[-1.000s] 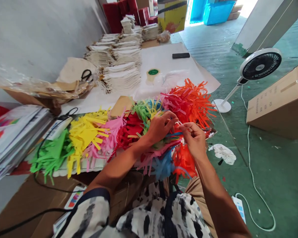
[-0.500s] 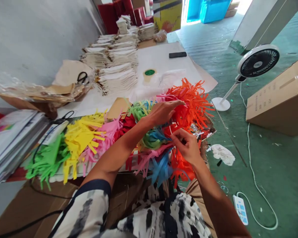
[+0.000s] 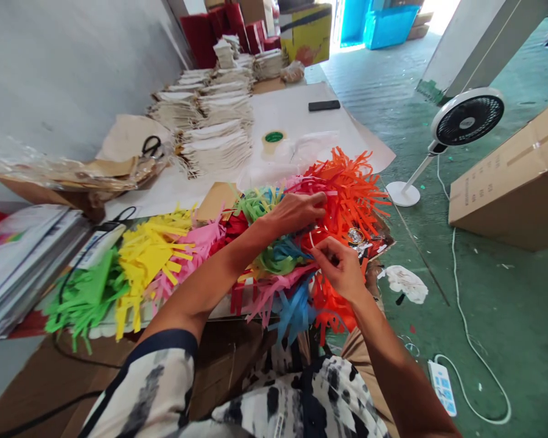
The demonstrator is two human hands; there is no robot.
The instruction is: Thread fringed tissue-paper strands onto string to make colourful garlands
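Green paper fringe (image 3: pixel 87 291) lies at the left end of the row, its strips hanging past the table edge, with yellow fringe (image 3: pixel 153 248) overlapping beside it and pink fringe (image 3: pixel 204 238) after that. Behind them lie black scissors (image 3: pixel 151 146), then white stacks (image 3: pixel 217 146). Further along, blue fringe (image 3: pixel 295 313) droops at the front edge. Above it the left hand (image 3: pixel 298 211) is over the heaped paper, fingers bent inward; half a second ago they stretched out flat to the right. Whether they grip any paper I cannot tell. Just beside, a thin white strand (image 3: pixel 311 239) stands over red paper, its near end pinched between the thumb and fingertips of the right hand (image 3: pixel 340 264), a hold little changed since then; a second ago both hands met there. Orange fringe (image 3: pixel 358 191) spreads beyond, and a white fan (image 3: pixel 468 118) stands farther right.
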